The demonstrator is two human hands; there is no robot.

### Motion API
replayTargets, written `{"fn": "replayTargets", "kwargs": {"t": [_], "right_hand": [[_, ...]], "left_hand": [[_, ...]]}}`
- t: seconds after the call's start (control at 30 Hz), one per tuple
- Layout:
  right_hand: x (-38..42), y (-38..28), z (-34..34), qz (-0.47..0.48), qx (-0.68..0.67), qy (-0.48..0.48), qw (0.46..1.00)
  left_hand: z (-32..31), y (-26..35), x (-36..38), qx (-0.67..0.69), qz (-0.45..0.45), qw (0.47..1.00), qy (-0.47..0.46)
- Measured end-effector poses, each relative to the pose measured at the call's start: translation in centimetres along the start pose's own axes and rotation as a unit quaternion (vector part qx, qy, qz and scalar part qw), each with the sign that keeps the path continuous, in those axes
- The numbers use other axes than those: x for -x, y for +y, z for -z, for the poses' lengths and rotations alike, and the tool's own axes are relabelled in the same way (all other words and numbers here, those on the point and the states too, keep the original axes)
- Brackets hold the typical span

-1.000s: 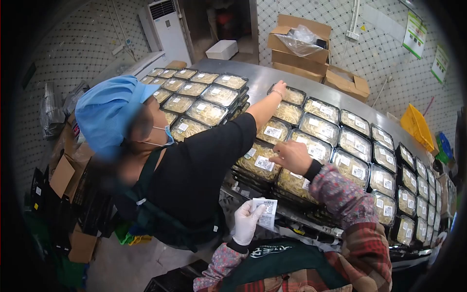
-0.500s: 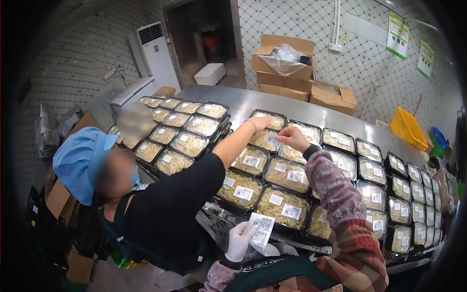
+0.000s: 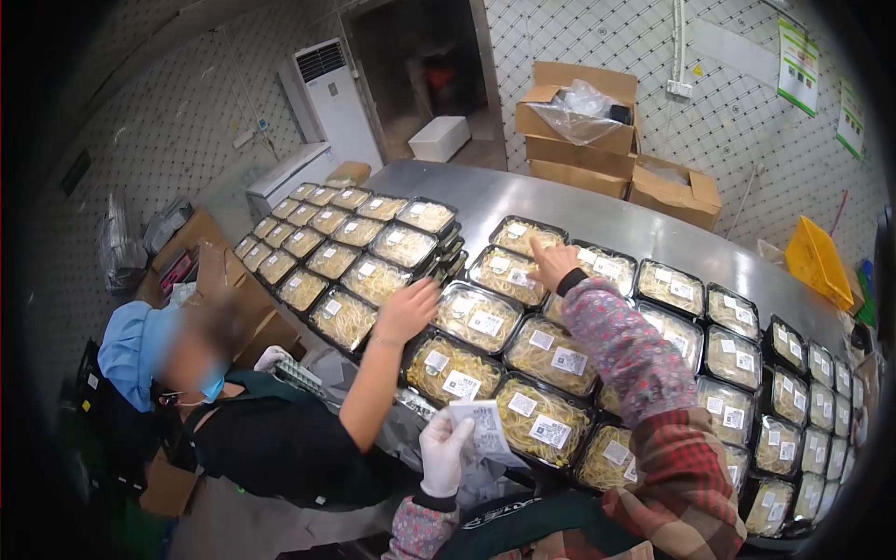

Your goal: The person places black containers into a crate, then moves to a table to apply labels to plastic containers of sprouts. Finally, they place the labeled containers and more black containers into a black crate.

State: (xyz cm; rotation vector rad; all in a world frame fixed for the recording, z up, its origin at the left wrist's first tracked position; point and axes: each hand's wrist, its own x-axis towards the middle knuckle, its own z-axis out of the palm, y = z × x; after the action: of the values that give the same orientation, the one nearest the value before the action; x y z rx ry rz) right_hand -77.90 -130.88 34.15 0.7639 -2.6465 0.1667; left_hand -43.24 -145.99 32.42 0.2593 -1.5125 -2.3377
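Observation:
In my gloved left hand (image 3: 442,455) is a strip of printed labels (image 3: 481,429), pinched between thumb and fingers in front of the nearest trays. My bare right hand (image 3: 556,263) reaches over the right edge of a clear-lidded black tray of bean sprouts (image 3: 485,277), its fingers apart and nothing visible in them. A larger printed label (image 3: 520,277) lies on that lid beside my fingertips, along with a smaller one (image 3: 499,264). Behind it, another sprout tray (image 3: 541,239) bears one small label. Whether my fingertips touch the lid is hard to tell.
A co-worker in a blue cap (image 3: 140,350) stands at left, one bare hand (image 3: 408,311) over the trays. Stacked sprout trays (image 3: 331,320) fill the left side; more labelled trays (image 3: 733,359) stand right. Cardboard boxes (image 3: 583,140) and a yellow crate (image 3: 818,263) lie beyond the metal table (image 3: 448,187).
The label from my right fingers now lies on the tray lid, and those fingers have spread. The co-worker's hand has drawn back leftward from the far tray. The view has shifted slightly.

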Motion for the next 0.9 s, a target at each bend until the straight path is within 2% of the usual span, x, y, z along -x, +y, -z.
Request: {"fn": "replayTargets", "kwargs": {"t": [0.03,0.07,0.1,0.13,0.17,0.2,0.3,0.4,0.43,0.5,0.57,0.67,0.73,0.8,0.9], "right_hand": [[0.4,-0.1,0.8,0.004,-0.026,0.021,0.999],[1.1,-0.3,1.4,0.034,-0.142,0.054,0.988],[2.9,-2.7,6.0,0.010,-0.287,-0.024,0.958],[4.0,-4.0,7.3,0.054,-0.423,-0.158,0.891],[6.1,-5.3,7.7,0.079,-0.552,-0.257,0.789],[7.7,-6.4,8.3,0.221,-0.520,-0.231,0.792],[11.1,-7.7,9.8,0.149,-0.553,-0.358,0.737],[12.4,-7.0,7.2,0.107,-0.605,-0.355,0.704],[12.7,-7.0,7.2,0.128,-0.573,-0.334,0.737],[13.3,-7.0,6.8,0.126,-0.602,-0.306,0.726],[12.8,-6.8,7.5,0.199,-0.538,-0.240,0.783],[12.1,-7.3,9.3,0.266,-0.516,-0.248,0.775],[11.5,-7.5,9.4,0.255,-0.535,-0.270,0.759],[10.7,-7.3,9.1,0.252,-0.546,-0.296,0.742],[5.9,-4.7,8.3,0.269,-0.556,-0.236,0.750]], "left_hand": [[-0.5,0.2,-0.6,-0.008,-0.011,1.000,0.016],[-0.9,0.4,-1.2,-0.036,-0.021,0.999,0.025],[-1.1,0.5,-1.6,-0.066,-0.027,0.997,0.036],[-1.5,-0.2,-2.2,-0.084,-0.040,0.994,0.059],[-2.1,-0.6,-2.4,-0.073,-0.031,0.994,0.074],[-2.3,-1.2,-2.4,-0.051,-0.030,0.996,0.071],[-1.7,-4.0,-3.1,-0.017,-0.047,0.997,0.057],[-2.9,-4.1,-3.1,0.004,-0.001,0.998,0.069],[-2.9,-4.1,-3.3,-0.049,0.017,0.997,0.054],[-3.8,-2.9,-2.8,-0.119,0.015,0.993,0.015],[-4.2,-2.7,-2.3,-0.124,0.046,0.991,-0.029],[-3.6,-3.3,-1.8,-0.096,0.076,0.992,-0.002],[-3.3,-3.5,-1.8,-0.070,0.060,0.996,0.009],[-3.0,-3.1,-2.0,-0.079,0.095,0.992,0.005],[-3.3,-2.6,-2.2,-0.068,0.135,0.988,-0.019]]}}
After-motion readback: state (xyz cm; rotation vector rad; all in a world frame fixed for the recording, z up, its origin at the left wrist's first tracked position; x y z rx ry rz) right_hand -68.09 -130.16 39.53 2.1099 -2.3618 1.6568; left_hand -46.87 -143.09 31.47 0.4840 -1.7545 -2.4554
